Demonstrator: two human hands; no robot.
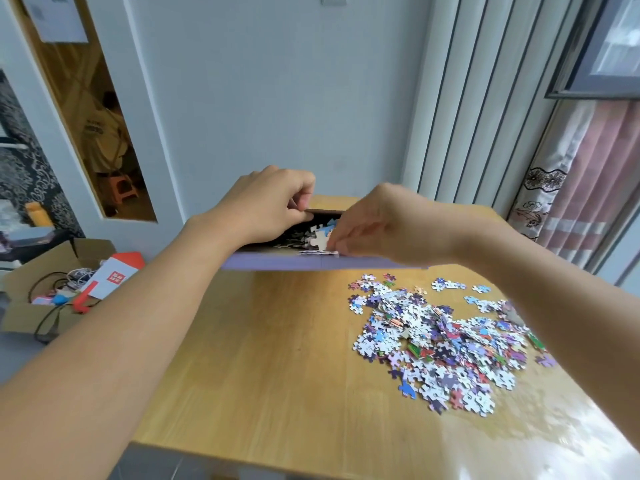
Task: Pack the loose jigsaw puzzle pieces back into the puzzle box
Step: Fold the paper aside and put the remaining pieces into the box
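A purple puzzle box [277,262] stands at the far side of the wooden table [263,358], with several pieces visible inside it. My left hand [268,202] grips the box's far rim, its fingers curled over the edge. Over the box's right part, my right hand [375,225] pinches a few puzzle pieces [320,239] at its fingertips. A large heap of loose puzzle pieces [446,341] lies on the table's right side, under my right forearm.
An open cardboard box [45,292] with cables and a red-and-white package sits on the floor to the left. A wall stands just behind the table. Curtains [571,202] hang at the right. A glass door panel is at the left.
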